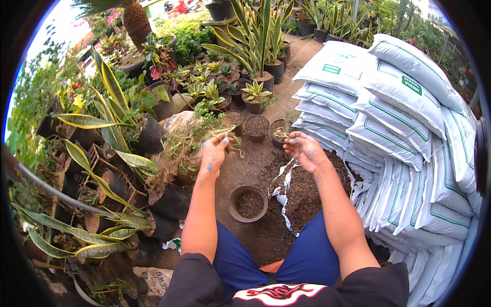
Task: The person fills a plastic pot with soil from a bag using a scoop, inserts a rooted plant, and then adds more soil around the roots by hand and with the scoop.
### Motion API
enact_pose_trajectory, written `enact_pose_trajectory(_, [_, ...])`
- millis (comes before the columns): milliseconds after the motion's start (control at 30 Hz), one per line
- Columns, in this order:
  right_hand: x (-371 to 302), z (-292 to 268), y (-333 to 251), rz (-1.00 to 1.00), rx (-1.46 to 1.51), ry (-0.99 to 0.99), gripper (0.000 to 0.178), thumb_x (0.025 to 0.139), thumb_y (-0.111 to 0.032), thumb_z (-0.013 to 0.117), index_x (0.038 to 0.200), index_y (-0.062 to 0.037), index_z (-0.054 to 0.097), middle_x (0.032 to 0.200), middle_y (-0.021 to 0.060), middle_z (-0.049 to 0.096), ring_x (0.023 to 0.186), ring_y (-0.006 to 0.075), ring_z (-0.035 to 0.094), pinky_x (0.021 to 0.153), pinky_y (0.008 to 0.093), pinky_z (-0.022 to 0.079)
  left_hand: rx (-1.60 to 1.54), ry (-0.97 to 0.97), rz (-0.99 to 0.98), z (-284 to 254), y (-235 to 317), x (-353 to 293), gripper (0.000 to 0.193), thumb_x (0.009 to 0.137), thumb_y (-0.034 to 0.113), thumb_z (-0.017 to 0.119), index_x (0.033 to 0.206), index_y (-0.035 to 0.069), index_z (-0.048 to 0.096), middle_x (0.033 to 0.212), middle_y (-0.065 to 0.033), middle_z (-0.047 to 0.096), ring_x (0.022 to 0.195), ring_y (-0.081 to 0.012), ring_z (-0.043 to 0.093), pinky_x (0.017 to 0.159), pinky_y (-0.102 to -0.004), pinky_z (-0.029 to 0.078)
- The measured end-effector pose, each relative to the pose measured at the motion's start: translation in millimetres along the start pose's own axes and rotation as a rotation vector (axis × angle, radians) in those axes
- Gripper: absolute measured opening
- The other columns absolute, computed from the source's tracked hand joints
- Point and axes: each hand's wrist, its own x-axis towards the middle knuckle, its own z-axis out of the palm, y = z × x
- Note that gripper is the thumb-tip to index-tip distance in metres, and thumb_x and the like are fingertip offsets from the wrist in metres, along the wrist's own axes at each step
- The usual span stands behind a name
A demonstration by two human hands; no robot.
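My left hand (215, 152) is closed, fingertips pinching thin pale plant stems (225, 132) that trail out on both sides. Across from it, my right hand (308, 153) is raised with the palm partly turned up. Its thumb and fingers pinch a small pale sprig (281, 134), too fine to make out well. Blue smudges mark the left wrist and fingers. Between my forearms stands a round dark pot (231, 206) with soil in it. A heap of uprooted greenery (179, 148) lies just left of my left hand.
Dark soil (313, 200) spills from a torn white sack (286, 190) below my right hand. Stacked white sacks (388, 123) rise on the right. Small soil-filled pots (256, 136) stand ahead. Potted snake plants (115, 128) crowd the left, along a grey pipe (61, 189).
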Motion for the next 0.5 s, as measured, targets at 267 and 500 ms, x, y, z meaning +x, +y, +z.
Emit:
enact_pose_trajectory(267, [2.7,46.5,20.8,-0.287,-0.326,-0.1,0.021,0.096,-0.003,0.066,0.114,0.0035,0.071,0.109,0.0114,0.075,0.088,0.0142,0.069,0.079,0.0277,0.056,0.054,-0.25,0.025,43.1,4.8,-16.0,0.027,0.099,0.011,0.07,0.122,-0.003,0.069,0.105,-0.0096,0.078,0.099,-0.011,0.068,0.09,-0.0276,0.053])
enact_pose_trajectory(500, [-0.5,72.2,39.3,-0.549,-0.52,-0.029,0.023,0.092,-0.002,0.072,0.112,0.0066,0.065,0.1,0.0147,0.076,0.094,0.018,0.074,0.083,0.0308,0.06,-0.06,-0.28,0.071,71.6,4.2,-22.2,0.03,0.102,0.013,0.066,0.128,-0.003,0.064,0.117,-0.0104,0.074,0.101,-0.0111,0.067,0.089,-0.0273,0.054])
